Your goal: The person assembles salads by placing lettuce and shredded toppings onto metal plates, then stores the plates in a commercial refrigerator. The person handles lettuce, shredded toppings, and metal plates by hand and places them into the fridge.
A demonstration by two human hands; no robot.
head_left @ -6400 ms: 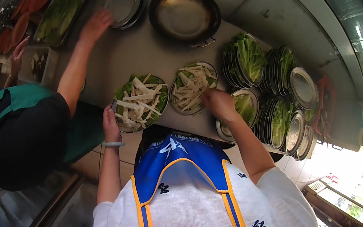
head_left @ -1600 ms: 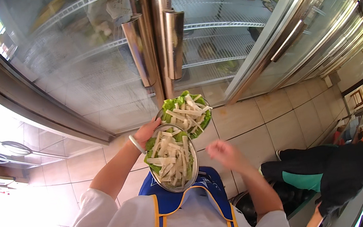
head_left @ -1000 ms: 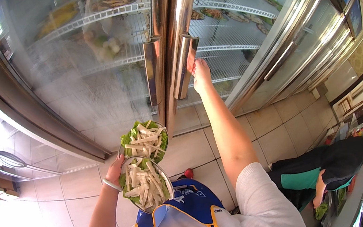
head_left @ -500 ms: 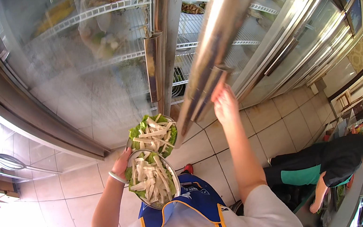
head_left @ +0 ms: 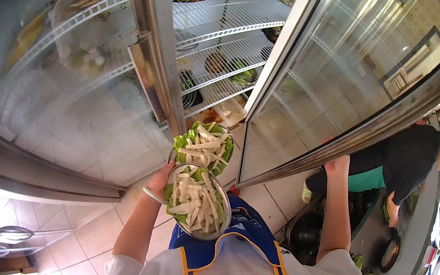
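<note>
- Since half a second earlier, the right-hand glass door (head_left: 347,65) had swung much wider, and the right hand (head_left: 338,165) had travelled with it to the door's lower edge, off to the right.
- That right hand appeared to be pressed or curled against the door's bottom frame; how far its fingers were closed could not be told.
- The left hand (head_left: 159,181) was closed under and around two stacked metal plates, near the chest and just left of centre.
- The nearer plate of white vegetable strips on green leaves (head_left: 197,201) sat lowest; the farther plate of the same salad (head_left: 202,147) touched its far rim and reached toward the fridge opening.
- Beyond them, the wire shelves (head_left: 221,33) of the open fridge already carried several filled dishes, mostly on the upper and middle racks.
- The left-hand door (head_left: 79,85) remained shut, its glass fogged.
- At far right a co-worker in a dark top (head_left: 402,160) bent over the worktop (head_left: 418,227), well apart from the plates.
- Judged from this, the step in hand was opening the fridge; the next move likely called for keeping the stack level while sliding the plates onto a bare stretch of rack.
</note>
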